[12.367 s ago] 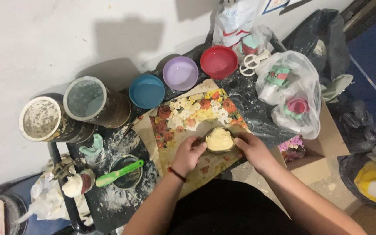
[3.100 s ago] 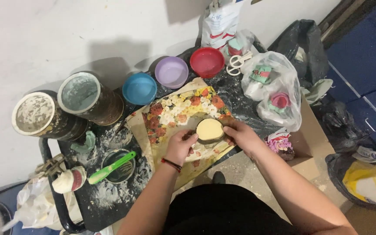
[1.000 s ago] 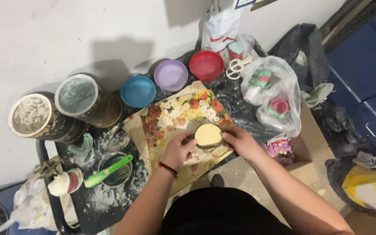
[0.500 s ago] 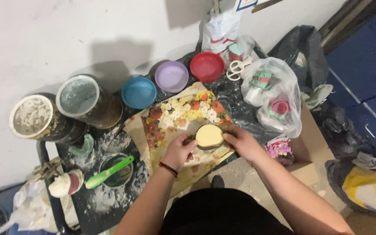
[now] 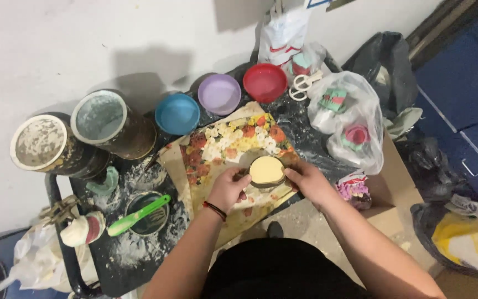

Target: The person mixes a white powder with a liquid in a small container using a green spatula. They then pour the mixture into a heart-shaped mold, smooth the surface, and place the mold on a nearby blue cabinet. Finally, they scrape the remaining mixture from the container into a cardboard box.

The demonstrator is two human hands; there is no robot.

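Hands held position since a second ago: your left hand (image 5: 229, 187) and right hand (image 5: 304, 178) stayed clamped on the round mould (image 5: 266, 171), cream filling level, floral sheet (image 5: 222, 147) beneath.

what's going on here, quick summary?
A person's left hand and right hand grip a small round metal tin packed with pale yellow paste, one hand on each side, over a flower-patterned sheet on a dusty black table. Blue, purple and red plastic bowls line the far edge. A green-handled tool rests across a dark round tin to the left.
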